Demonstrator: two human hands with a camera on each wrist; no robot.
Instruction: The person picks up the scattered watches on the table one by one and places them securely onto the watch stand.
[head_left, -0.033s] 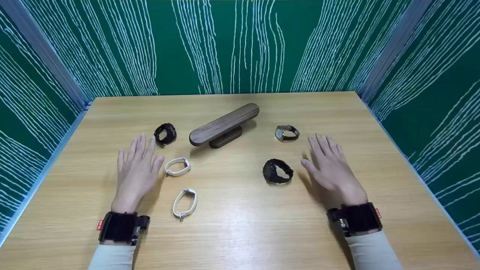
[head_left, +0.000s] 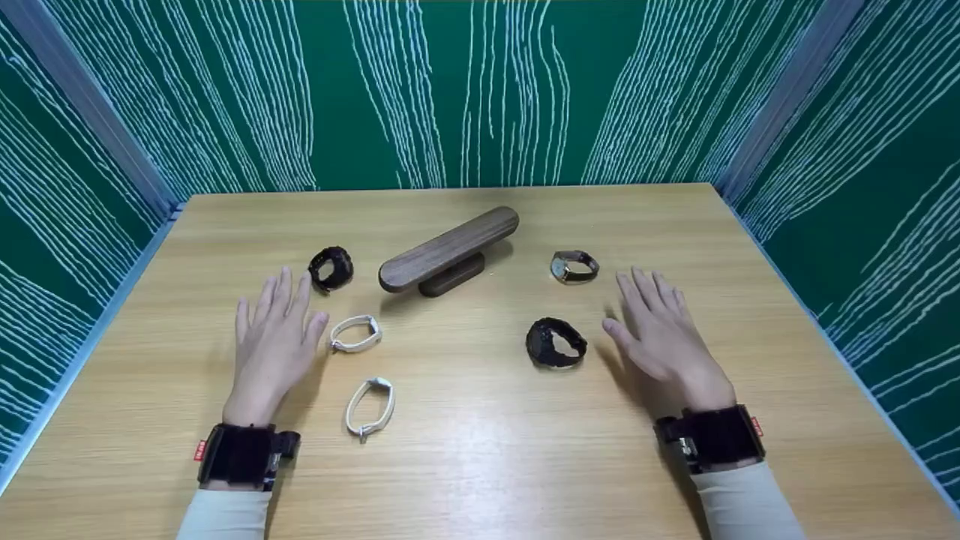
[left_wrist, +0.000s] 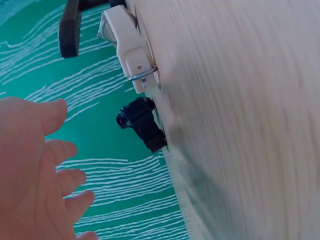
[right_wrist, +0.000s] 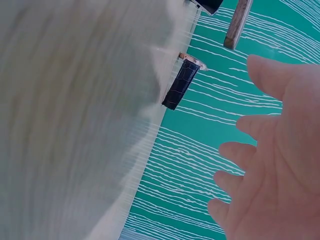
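My left hand (head_left: 271,341), fingers straight, is held over the left side of the table with nothing in it. Just past its fingertips sits a black watch (head_left: 331,269) with its strap looped. A white-strapped watch (head_left: 356,334) lies right of the thumb, and a second white-strapped watch (head_left: 370,409) lies nearer the front. On the other side my right hand (head_left: 664,337) also holds nothing, palm down with fingers extended. Left of its thumb is a chunky black watch (head_left: 555,343). A round-dialled watch with a dark strap (head_left: 574,267) sits beyond, also visible as a dark strap (right_wrist: 181,85) in the right wrist view.
A dark wooden T-shaped watch stand (head_left: 450,249) stands slantwise at the back middle of the wooden table (head_left: 480,480). Green panels with white streaky lines (head_left: 495,90) rise along the back and both sides. Each wrist wears a black camera band (head_left: 238,455).
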